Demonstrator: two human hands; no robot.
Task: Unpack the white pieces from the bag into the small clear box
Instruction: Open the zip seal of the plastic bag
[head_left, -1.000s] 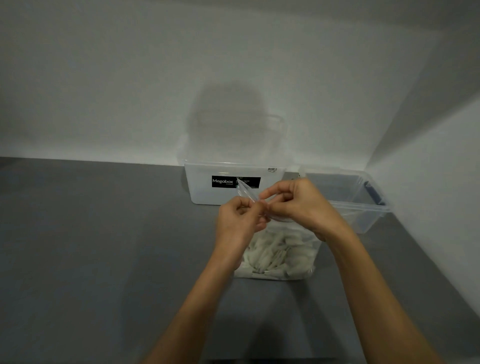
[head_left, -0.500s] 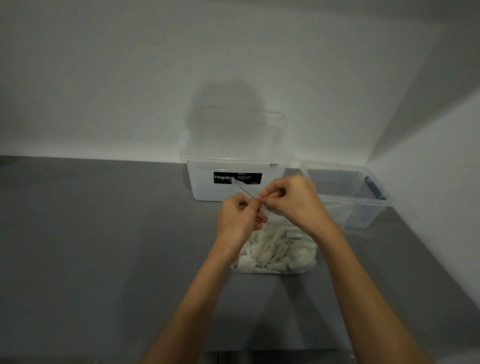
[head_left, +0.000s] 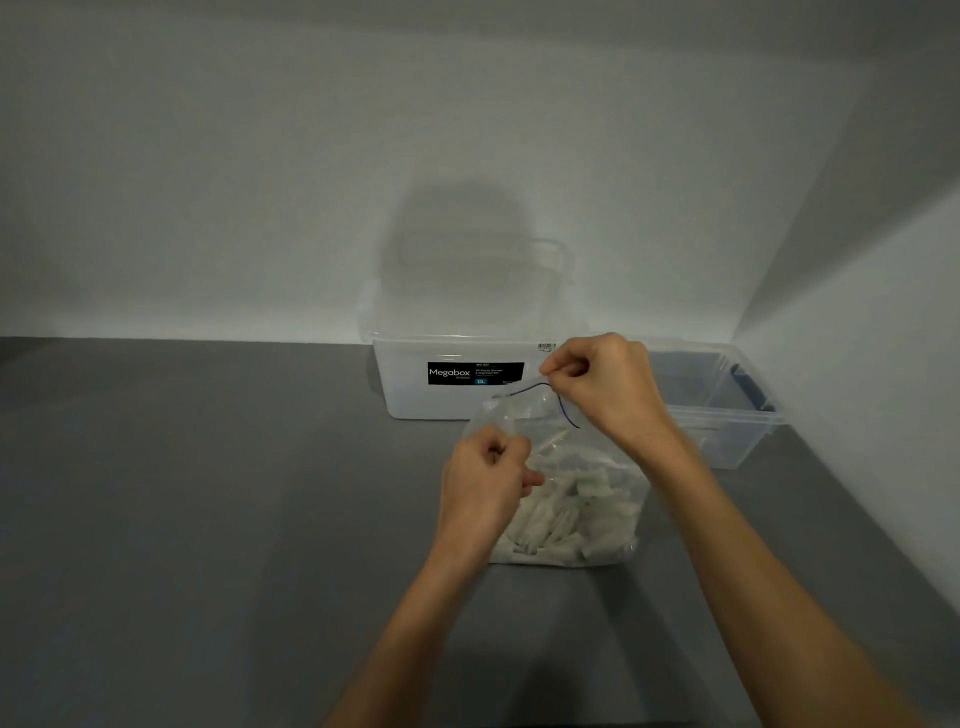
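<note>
Right hand (head_left: 605, 387) pulled away from left hand (head_left: 485, 480), each pinching an edge of the bag (head_left: 615, 512), mouth now open

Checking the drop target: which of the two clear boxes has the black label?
The taller box on the left; the lower box to its right is unlabelled.

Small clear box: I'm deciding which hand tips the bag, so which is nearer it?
Right. The right hand pinches the bag just left of the small clear box; the left hand grips the bag farther left.
</note>
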